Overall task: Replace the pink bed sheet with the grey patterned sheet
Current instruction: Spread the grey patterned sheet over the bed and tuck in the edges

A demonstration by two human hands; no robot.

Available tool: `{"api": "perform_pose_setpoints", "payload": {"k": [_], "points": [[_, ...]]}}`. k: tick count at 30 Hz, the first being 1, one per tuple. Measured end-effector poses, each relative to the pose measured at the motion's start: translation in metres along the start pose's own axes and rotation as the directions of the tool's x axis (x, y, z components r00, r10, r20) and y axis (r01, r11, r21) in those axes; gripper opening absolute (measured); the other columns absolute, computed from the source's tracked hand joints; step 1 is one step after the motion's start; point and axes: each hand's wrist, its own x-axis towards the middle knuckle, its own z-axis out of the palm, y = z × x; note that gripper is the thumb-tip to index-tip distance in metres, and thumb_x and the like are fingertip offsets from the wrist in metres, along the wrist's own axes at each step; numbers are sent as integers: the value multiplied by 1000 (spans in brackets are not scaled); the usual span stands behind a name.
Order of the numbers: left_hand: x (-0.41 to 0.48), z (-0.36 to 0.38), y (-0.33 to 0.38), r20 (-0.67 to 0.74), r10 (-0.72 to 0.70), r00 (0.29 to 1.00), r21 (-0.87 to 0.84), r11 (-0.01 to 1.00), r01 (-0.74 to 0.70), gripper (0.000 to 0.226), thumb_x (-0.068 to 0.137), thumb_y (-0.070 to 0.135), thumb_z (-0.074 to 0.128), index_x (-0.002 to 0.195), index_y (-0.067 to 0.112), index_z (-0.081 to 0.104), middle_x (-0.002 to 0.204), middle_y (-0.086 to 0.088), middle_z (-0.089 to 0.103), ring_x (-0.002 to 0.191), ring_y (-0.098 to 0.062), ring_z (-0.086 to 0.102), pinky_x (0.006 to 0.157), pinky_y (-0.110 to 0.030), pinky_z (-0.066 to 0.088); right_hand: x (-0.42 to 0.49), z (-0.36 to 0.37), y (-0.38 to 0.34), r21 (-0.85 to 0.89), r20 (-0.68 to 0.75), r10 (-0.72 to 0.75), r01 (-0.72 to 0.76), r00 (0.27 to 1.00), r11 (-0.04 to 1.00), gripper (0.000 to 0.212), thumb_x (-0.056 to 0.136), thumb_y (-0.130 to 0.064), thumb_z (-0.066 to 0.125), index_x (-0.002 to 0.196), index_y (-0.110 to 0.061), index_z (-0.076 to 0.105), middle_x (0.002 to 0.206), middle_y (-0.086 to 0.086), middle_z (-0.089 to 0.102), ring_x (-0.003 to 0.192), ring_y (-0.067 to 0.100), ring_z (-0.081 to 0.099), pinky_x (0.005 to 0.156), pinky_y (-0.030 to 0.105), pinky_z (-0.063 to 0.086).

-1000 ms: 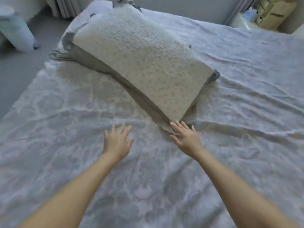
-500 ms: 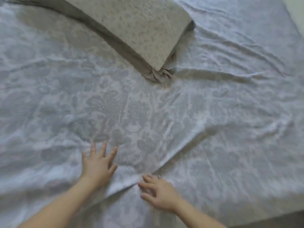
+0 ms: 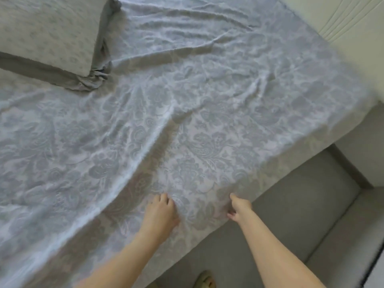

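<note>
The grey patterned sheet [image 3: 207,125] lies spread over the whole bed, creased, with a long fold running diagonally towards my hands. My left hand [image 3: 161,213] lies on the sheet near the bed's near edge, its fingers curled into the cloth. To its right, my right hand [image 3: 239,207] pinches the sheet right at the bed's edge, thumb on top and fingers below. No pink sheet is in view.
A speckled pillow [image 3: 47,34] in a grey case lies at the upper left of the bed. Grey floor [image 3: 291,215] runs along the bed's right side, with a slippered foot [image 3: 204,279] at the bottom. A cream padded panel [image 3: 342,19] stands at the top right.
Both hands drew back from the pillow across the sheet to the bed's near edge. They went from flat and spread to curled on the cloth, and the view swung right to the floor.
</note>
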Motion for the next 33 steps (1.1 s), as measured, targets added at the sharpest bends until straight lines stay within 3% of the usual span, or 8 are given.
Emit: {"api": "perform_pose_setpoints", "payload": {"k": [4,6,9,12,17,21,26,33], "points": [[22,5,39,7,-39,999,162,986,37,25,96,24,47,117,10,48,117,-7,47,108,-23,46,86,-28,40,21,2,4,-367,-126,-225,166,966,915,22,86,-7,57,103,3,65,99,18,67,91,33,66,73,35,56],[29,6,54,74,-43,996,246,969,24,27,91,-2,44,114,11,47,115,-9,48,105,-24,47,85,-27,41,21,-2,5,-388,-113,-247,186,962,903,21,86,-6,57,103,2,66,105,17,67,98,33,64,70,30,49],[37,6,63,111,-9,994,372,928,-33,39,84,-16,40,111,11,48,111,-10,51,101,-24,50,82,-28,42,25,-4,7,-323,-95,-254,212,962,923,21,86,-6,59,105,0,66,106,17,67,99,32,64,65,27,42],[41,4,65,184,25,983,443,890,-106,36,84,-14,42,112,8,50,110,-11,54,101,-24,53,74,-27,39,29,-14,9,-273,-87,-266,234,960,933,18,85,-7,61,100,0,68,99,16,69,91,29,64,61,24,38],[47,-16,72,277,-8,961,416,902,-112,29,87,-12,41,101,5,58,104,-12,59,89,-25,57,68,-30,43,40,-27,24,-338,-59,-326,289,943,896,17,83,-14,63,76,2,65,60,6,52,62,24,52,40,19,22],[49,-31,79,309,-84,947,395,917,-47,30,84,-10,41,63,11,38,66,-3,43,62,-18,45,58,-29,38,45,-35,32,-312,-50,-355,323,933,893,20,81,-12,64,64,-3,57,61,8,51,60,24,48,43,21,26],[37,-21,95,384,-103,918,377,925,-54,26,85,-5,40,66,12,39,64,-1,38,53,-12,34,49,-24,32,57,-51,54,-286,-82,-366,330,927,900,33,75,-9,64,49,-5,43,49,8,44,54,25,48,47,26,30],[44,-22,97,487,-132,863,318,947,-34,32,88,-4,40,61,11,34,64,-2,35,52,-15,33,49,-25,32,55,-59,45,-321,-13,-335,313,942,894,33,88,-23,60,61,-5,57,66,14,58,73,30,58,62,30,42]]}}
